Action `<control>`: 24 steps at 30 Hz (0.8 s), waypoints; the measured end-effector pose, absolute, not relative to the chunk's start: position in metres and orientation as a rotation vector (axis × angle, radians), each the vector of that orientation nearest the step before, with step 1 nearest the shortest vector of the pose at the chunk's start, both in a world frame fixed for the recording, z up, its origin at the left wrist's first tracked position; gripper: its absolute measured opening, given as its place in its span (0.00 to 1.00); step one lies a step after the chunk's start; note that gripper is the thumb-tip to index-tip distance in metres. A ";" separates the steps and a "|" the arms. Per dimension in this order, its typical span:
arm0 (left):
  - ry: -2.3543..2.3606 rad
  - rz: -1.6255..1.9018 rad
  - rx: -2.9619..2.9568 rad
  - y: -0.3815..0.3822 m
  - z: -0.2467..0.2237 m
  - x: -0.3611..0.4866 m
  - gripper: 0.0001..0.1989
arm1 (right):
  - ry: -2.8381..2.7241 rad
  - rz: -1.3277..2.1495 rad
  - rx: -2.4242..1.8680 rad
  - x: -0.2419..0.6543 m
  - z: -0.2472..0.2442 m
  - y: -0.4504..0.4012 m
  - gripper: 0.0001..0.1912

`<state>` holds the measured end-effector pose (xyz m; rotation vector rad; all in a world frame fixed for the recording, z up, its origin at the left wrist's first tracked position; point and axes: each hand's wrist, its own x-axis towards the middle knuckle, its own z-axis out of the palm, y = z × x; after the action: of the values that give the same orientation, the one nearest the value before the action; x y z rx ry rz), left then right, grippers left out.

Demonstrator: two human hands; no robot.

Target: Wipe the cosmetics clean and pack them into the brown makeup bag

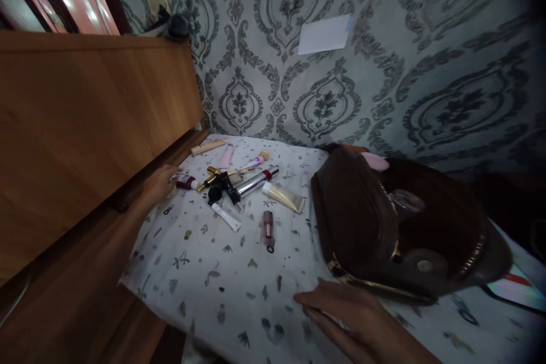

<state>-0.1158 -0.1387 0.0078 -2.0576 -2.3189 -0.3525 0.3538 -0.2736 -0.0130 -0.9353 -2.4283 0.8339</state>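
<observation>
My left hand [161,183] is at the left edge of the patterned cloth [256,273], its fingers closed on a dark red bottle [184,182] with a white cap. To the right of that bottle lies a loose pile of cosmetics, among them a black tube [229,189], a silver tube [255,183] and a cream tube [284,197]. A small pink-brown lip gloss [268,228] lies nearer to me. My right hand [341,313] rests low in front of the open brown bag [354,210], holding nothing, with the fingers stretched out and a gap between them.
Inside the bag are a pink pad [375,161] and a clear round item [407,201]. A phone-like device [518,287] lies at the right. A wooden cabinet [94,108] stands at the left, and a patterned wall [273,68] rises behind the cloth.
</observation>
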 end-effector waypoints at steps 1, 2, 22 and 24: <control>-2.290 -0.295 -2.110 -0.134 0.007 -0.116 0.22 | -2.418 0.873 -0.942 0.340 -0.010 -0.271 0.15; -2.263 -0.236 -2.160 -0.130 0.007 -0.115 0.22 | -2.410 0.902 -0.942 0.328 -0.009 -0.269 0.15; -2.105 -0.746 -2.586 -0.125 0.041 -0.085 0.26 | -1.806 1.563 -0.990 0.253 -0.056 -0.242 0.19; -2.067 -1.030 -2.675 -0.141 0.045 -0.063 0.30 | -1.695 1.562 -0.977 0.254 -0.060 -0.241 0.21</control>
<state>-0.0633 -0.1414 0.0454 -2.6747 -2.0666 -1.0299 0.2537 -0.2411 -0.0601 -0.9775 -1.6954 1.5617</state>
